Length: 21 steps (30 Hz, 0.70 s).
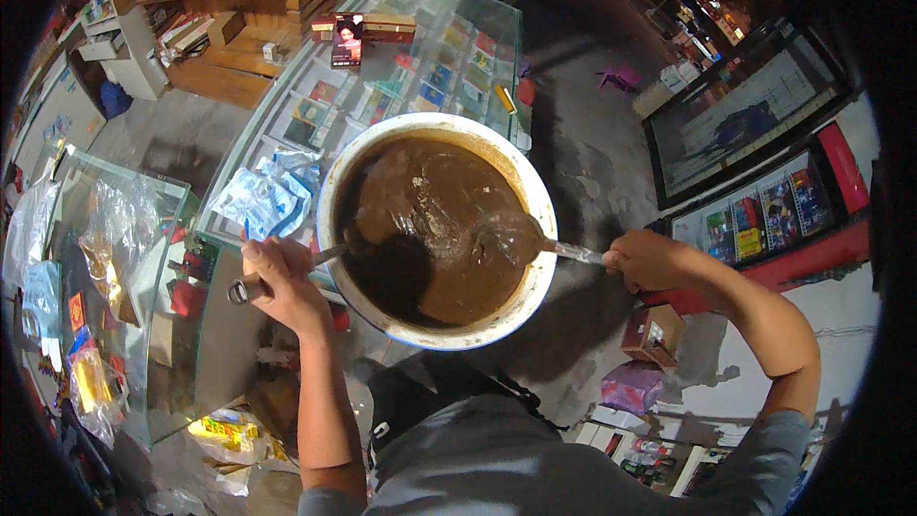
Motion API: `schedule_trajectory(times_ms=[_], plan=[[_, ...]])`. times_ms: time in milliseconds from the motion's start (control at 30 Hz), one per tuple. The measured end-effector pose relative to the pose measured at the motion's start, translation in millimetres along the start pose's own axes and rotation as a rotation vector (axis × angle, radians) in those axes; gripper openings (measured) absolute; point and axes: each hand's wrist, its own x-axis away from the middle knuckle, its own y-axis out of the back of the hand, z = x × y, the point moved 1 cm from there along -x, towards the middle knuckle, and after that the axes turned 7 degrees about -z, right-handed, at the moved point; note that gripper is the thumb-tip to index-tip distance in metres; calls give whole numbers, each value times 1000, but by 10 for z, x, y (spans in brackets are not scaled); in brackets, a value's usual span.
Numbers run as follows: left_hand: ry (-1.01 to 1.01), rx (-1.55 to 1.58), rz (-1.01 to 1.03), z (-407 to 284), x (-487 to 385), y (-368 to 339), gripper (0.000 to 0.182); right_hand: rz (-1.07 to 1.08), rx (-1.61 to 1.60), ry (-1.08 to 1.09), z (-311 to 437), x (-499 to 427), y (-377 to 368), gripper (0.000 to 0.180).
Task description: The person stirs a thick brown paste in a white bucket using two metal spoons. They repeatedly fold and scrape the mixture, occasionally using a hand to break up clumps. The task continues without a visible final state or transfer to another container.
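A large white enamel basin (438, 335) with a blue rim edge sits in front of me, partly over the glass counter. Thick brown paste (437, 186) fills much of it, with dark shadow over its lower left. My left hand (286, 279) grips the metal handle of a utensil (331, 254); its far end is lost in the paste and shadow. On the opposite side, my right hand (641, 261) holds the handle of a ladle or large spoon (577, 252). Its paste-coated bowl rests in the paste near the right wall.
Crumpled blue-and-white plastic packaging (265, 193) lies left of the basin on the glass display counter (286, 97). A lit phone (347, 41) leans against a box farther back. Another glass case (168, 229) stands left. A drinks fridge (759, 218) and a cardboard box (653, 335) are at right.
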Motion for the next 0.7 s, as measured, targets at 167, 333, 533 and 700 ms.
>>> schedule_trajectory(times_ms=[167,333,533,700], plan=[[35,-29,-39,-6,-25,69,42,168,-715,-361,-228,-74,-342,31],[93,-19,-68,-21,-41,92,41,260,-1243,-440,-288,-347,-688,36],[98,-46,-108,-61,-49,1,41,261,-1375,-322,-274,-674,-609,37],[76,-36,-102,-97,-24,-34,40,323,-1313,-204,-246,-998,-403,35]])
